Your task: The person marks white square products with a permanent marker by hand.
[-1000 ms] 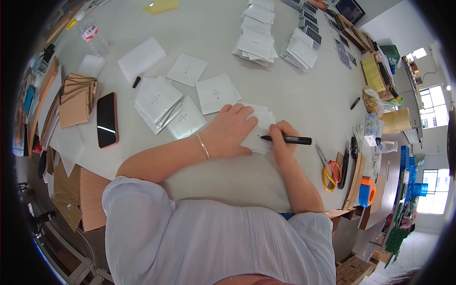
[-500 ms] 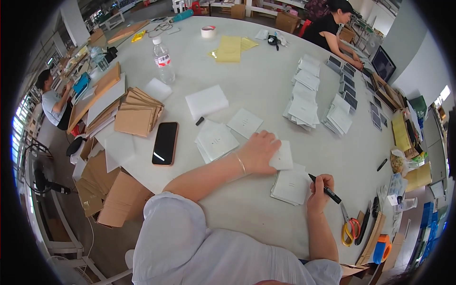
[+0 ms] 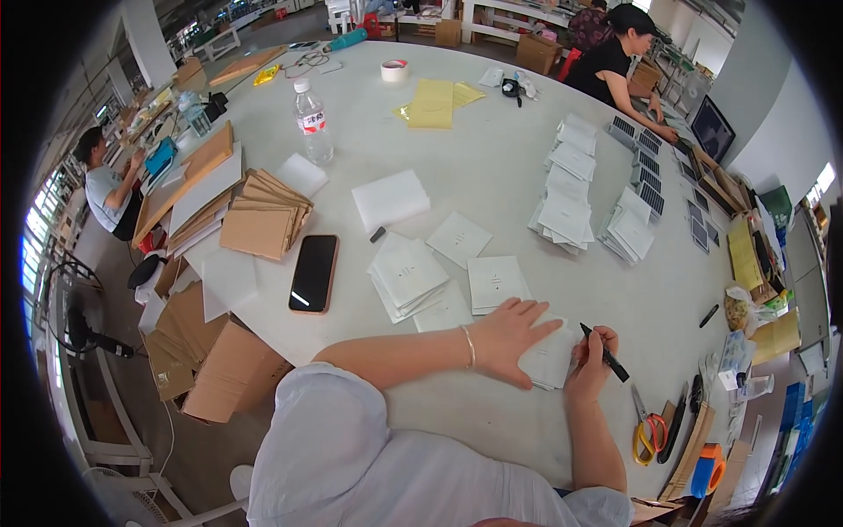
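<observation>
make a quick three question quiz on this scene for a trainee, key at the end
1. Which hand grips the marker?
2. True or false: the water bottle stands upright.
3. What colours are the handles of the scissors? a) green and blue b) red and yellow c) all black

Key: 1. The right hand. 2. True. 3. b.

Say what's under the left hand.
The left hand partly overlaps a stack of white cards, whose right part shows. Whatever the hand covers can't be seen.
</observation>
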`<state>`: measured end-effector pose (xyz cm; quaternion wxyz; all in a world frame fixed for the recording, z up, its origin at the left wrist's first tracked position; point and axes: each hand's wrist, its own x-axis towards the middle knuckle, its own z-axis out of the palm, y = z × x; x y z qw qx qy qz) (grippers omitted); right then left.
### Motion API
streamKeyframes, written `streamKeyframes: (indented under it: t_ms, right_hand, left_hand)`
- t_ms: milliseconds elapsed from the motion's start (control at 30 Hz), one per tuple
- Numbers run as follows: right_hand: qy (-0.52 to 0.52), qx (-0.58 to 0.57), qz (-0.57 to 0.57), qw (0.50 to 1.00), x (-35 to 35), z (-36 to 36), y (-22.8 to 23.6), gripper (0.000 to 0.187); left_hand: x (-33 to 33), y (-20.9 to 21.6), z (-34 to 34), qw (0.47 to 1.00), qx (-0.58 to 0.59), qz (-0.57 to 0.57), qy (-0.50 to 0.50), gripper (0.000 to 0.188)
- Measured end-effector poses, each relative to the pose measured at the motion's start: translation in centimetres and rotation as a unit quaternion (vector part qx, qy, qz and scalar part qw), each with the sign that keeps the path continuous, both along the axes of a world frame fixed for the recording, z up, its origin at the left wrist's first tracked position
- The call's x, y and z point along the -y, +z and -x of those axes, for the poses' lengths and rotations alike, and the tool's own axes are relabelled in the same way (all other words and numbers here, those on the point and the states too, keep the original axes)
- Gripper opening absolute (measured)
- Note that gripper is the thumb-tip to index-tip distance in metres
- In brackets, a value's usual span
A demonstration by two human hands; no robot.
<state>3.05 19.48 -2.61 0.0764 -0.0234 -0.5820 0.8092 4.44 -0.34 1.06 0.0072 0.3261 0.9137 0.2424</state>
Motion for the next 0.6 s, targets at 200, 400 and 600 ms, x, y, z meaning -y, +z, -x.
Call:
streamKeyframes:
  t_ms: [200, 400, 600]
  right_hand:
    - [-0.019, 0.012, 0.021, 1.0, 0.4, 0.1, 0.2, 0.009]
    - [-0.021, 0.022, 0.023, 0.999, 0.9, 0.1, 0.2, 0.009]
    - [-0.074, 0.024, 0.004, 0.997, 0.2, -0.2, 0.5, 0.008]
  left_hand:
    - [-0.6, -0.7, -0.4, 0.999, 0.004, 0.035, -0.015, 0.097]
    - [-0.5, -1.1, -0.9, 0.999, -0.016, 0.029, 0.004, 0.089]
    - [-1.7, -0.9, -1.2, 0.998, -0.02, 0.05, 0.034, 0.089]
